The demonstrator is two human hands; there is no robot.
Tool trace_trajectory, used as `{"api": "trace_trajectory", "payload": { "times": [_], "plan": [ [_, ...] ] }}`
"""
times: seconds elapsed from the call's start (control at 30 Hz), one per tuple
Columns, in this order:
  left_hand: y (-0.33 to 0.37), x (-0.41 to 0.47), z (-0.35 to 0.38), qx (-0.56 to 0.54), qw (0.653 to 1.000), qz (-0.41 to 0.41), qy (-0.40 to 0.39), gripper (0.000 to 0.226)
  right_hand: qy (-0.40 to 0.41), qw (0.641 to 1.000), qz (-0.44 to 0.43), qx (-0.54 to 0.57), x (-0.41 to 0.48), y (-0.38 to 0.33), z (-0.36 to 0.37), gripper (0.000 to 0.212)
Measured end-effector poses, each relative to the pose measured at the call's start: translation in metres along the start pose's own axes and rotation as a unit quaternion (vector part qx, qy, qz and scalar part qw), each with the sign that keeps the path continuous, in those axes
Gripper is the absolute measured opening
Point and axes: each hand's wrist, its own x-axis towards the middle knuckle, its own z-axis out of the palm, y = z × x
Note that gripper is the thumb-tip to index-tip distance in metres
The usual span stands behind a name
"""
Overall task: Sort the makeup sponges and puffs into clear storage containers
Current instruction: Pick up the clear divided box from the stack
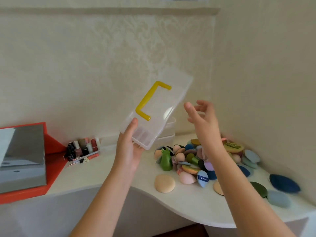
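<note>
Overhead, one clear lid, one yellow handle, two hands.

Sponge pile lies right of bottles on counter.

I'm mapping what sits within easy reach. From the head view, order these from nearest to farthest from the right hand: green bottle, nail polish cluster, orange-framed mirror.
From the right hand:
1. Green bottle, below it, in the sponge pile.
2. Nail polish cluster, left, by the wall.
3. Orange-framed mirror, far left.

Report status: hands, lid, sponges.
Left hand grips clear lid with yellow handle, raised and tilted. Right hand open, empty. Sponges and puffs unsorted on counter. Clear containers behind lid.
</note>
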Motion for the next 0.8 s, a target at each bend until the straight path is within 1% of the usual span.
{"api": "trace_trajectory", "payload": {
  "times": [0.03, 0.07, 0.13, 0.23, 0.3, 0.4, 0.47, 0.57, 0.6, 0.7, 0.8],
  "plan": [
    [-0.006, -0.007, 0.0, 0.009, 1.0, 0.014, -0.002, 0.049, -0.013, 0.997, 0.057, 0.047, -0.006, 0.004, 0.002, 0.062],
    [-0.011, -0.013, 0.001, 0.019, 0.999, 0.028, -0.008, 0.049, -0.02, 0.992, 0.094, 0.079, -0.01, 0.008, 0.005, 0.059],
    [-0.023, -0.022, 0.003, 0.046, 0.997, 0.058, -0.026, 0.044, -0.019, 0.987, 0.122, 0.101, -0.017, 0.013, 0.011, 0.048],
    [-0.032, -0.029, 0.005, 0.071, 0.994, 0.08, -0.034, 0.042, -0.012, 0.987, 0.124, 0.104, -0.022, 0.016, 0.013, 0.033],
    [-0.034, -0.028, 0.003, 0.085, 0.992, 0.082, -0.036, 0.043, -0.015, 0.985, 0.133, 0.109, -0.022, 0.019, 0.012, 0.03],
    [-0.036, -0.026, 0.001, 0.103, 0.991, 0.074, -0.033, 0.058, 0.006, 0.979, 0.157, 0.127, -0.022, 0.023, 0.01, 0.026],
    [-0.037, -0.024, -0.003, 0.119, 0.989, 0.074, -0.043, 0.064, 0.039, 0.972, 0.167, 0.162, -0.017, 0.023, 0.005, 0.029],
    [-0.039, -0.023, -0.01, 0.147, 0.985, 0.074, -0.047, 0.065, 0.067, 0.965, 0.167, 0.192, -0.005, 0.022, -0.009, 0.048],
    [-0.039, -0.023, -0.012, 0.151, 0.985, 0.075, -0.046, 0.064, 0.069, 0.966, 0.167, 0.187, -0.001, 0.022, -0.013, 0.05],
    [-0.037, -0.02, -0.018, 0.152, 0.984, 0.078, -0.051, 0.066, 0.054, 0.968, 0.161, 0.187, 0.005, 0.025, -0.022, 0.04],
    [-0.035, -0.017, -0.022, 0.143, 0.985, 0.082, -0.053, 0.063, 0.029, 0.959, 0.167, 0.229, 0.007, 0.023, -0.022, 0.028]
  ]
}}
